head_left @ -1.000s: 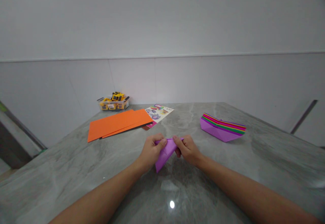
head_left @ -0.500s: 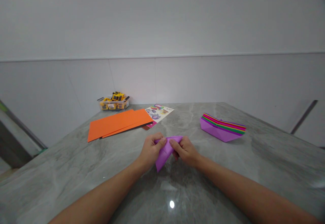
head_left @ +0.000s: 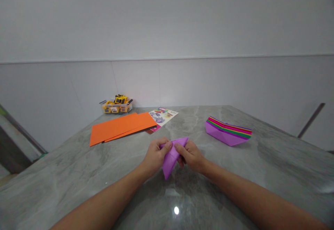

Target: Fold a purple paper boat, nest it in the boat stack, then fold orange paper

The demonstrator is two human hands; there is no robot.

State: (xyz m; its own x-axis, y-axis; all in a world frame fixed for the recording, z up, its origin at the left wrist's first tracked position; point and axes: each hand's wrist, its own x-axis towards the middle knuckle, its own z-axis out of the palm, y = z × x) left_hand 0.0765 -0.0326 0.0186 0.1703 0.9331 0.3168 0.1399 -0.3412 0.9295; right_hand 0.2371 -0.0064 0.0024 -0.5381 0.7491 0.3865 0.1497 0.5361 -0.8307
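A folded piece of purple paper (head_left: 170, 160) is held up between both hands above the table, one pointed corner hanging down and another pointing up to the right. My left hand (head_left: 157, 153) pinches its left side, thumb on the near face. On the right side, my right hand (head_left: 191, 155) grips it with the thumb pressed near the upper middle. The fingers behind the paper are partly hidden. To the right lies a purple folded paper boat (head_left: 227, 136) with green, yellow, pink and red stripes along its upper edge, touched by neither hand.
Orange sheets (head_left: 117, 128) lie on the grey marbled table (head_left: 125, 171) at the left. Beside them is a printed sheet (head_left: 164, 116) with colourful pictures. A clear tray (head_left: 129, 107) holding yellow toy vehicles (head_left: 120, 99) stands at the back left, near the white wall (head_left: 182, 80).
The purple paper has turned slightly between my hands: its lower point has shifted down and right, and its upper right corner has risen. Both hands keep their hold.
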